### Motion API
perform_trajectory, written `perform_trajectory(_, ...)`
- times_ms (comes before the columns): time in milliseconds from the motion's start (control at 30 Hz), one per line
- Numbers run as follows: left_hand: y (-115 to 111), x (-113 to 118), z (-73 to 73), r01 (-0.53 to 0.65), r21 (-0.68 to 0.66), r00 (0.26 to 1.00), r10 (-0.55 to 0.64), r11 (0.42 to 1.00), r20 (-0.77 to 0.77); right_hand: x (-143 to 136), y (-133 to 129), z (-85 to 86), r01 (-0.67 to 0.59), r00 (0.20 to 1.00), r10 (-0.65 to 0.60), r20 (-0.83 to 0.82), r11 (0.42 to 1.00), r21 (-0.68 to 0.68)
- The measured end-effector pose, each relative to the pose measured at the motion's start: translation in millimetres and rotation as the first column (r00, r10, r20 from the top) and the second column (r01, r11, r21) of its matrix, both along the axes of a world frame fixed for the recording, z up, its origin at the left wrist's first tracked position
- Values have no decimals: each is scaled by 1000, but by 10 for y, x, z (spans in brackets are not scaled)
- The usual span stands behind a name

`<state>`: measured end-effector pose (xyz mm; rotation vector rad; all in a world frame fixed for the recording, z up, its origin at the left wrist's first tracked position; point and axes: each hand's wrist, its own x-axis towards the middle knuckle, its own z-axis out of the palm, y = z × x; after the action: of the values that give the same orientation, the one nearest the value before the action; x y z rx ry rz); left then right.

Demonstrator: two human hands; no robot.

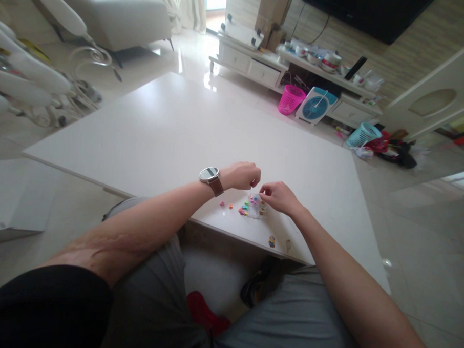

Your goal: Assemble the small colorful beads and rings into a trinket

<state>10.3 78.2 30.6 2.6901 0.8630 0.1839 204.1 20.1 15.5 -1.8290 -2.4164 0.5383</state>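
My left hand point(244, 175), with a watch point(209, 174) on its wrist, is held with curled fingers just above the white table point(203, 126); whether something is in them is hidden. To its right, my right hand point(277, 196) has thumb and fingers pinched together at the upper edge of a small clear plastic box point(255, 212). Small pink and blue pieces lie in the box's upper part. Along its left side sit several tiny colourful pieces point(244, 209), green, yellow and red. Farther left are a pink piece point(222, 204) and an orange piece point(230, 207).
Near the table's front edge lie a yellow-and-blue cartoon figure point(271, 241) and a small pale item point(288, 244) too blurred to name. My legs are under that edge. Beyond the table stand a pink basket point(291, 99), a box fan point(315, 107) and a blue basket point(363, 134).
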Motion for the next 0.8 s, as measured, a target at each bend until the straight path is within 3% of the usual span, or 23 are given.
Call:
perform_trajectory(167, 32, -59, -15, -31, -65, 985, 19, 997, -171, 12, -8, -38, -142, 983, 135, -127, 989, -50)
perform_trajectory(300, 6, -41, -53, -67, -238, 940, -19, 969, -342, 9, -12, -54, -220, 962, 204, -184, 973, -71)
perform_trajectory(433, -36, 4, -93, -143, -357, 885, -43, 923, -463, 15, -1, -67, -213, 965, 202, -168, 976, -50)
perform_trajectory(733, -161, 73, -79, -149, -393, 840, -94, 907, -534, 8, -6, -34, -179, 977, 173, -126, 983, -41)
perform_trajectory(800, -125, 61, -85, -125, -384, 864, -90, 915, -496, 7, -6, -24, -150, 985, 146, -91, 988, -32)
